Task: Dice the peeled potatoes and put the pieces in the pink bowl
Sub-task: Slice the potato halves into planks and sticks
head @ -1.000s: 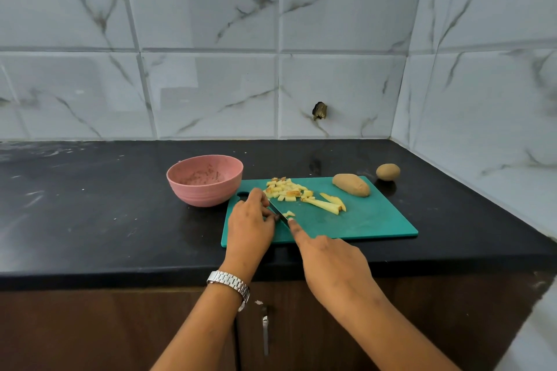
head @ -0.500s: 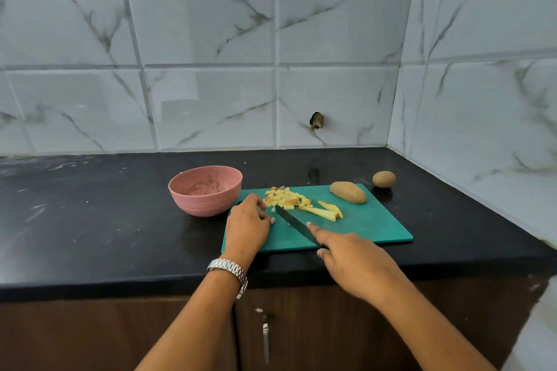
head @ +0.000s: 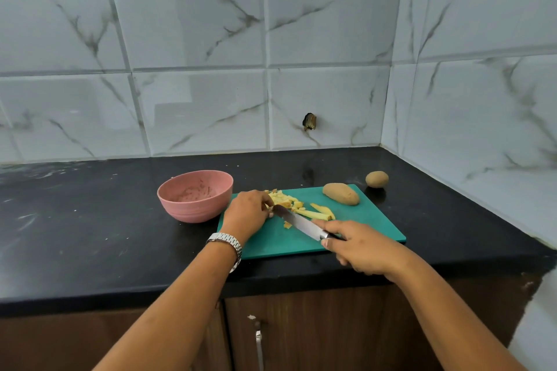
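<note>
The diced potato pieces (head: 284,199) lay in a small pile on the far left part of the green cutting board (head: 361,229), with potato strips (head: 313,214) just beside them. The left hand (head: 247,215) was at the pile with bent fingers; whether it grasped any piece, I cannot tell. The right hand (head: 361,248) grasped the handle of the knife (head: 298,223), whose tip reached the left fingers. The pink bowl (head: 196,194) stood just left of the board, and a whole potato (head: 340,194) lay on its far right corner

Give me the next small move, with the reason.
Probably scoop the dice onto the knife with the left hand and tip them into the bowl: hand and blade tip meet at the pile, and the bowl shows no pieces.
</note>
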